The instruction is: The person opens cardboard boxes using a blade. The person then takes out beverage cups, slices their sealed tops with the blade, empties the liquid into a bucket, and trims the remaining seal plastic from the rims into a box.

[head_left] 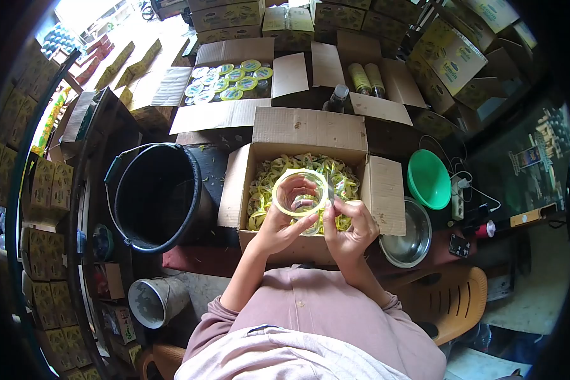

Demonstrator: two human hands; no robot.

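My left hand (278, 229) is wrapped round a clear plastic cup (276, 201) with a yellow rim, its open mouth facing up at me. Fingers show through the cup's clear wall. My right hand (351, 231) is closed in a pinch at the cup's right side, on a thin, dark, blade-like strip (331, 182) that points away from me beside the rim. Its exact kind is hard to make out. Beneath both hands stands an open cardboard box (310, 130) holding a heap of curly yellow and clear plastic strips (266, 183).
A black bucket (197, 190) stands left of the box, a grey pail (139, 304) lower down. On the right are a green basin (446, 180), a metal bowl (424, 247) and a power strip (457, 202). Behind, one carton (221, 117) holds yellow-lidded cups; a dark bottle (337, 98) stands nearby.
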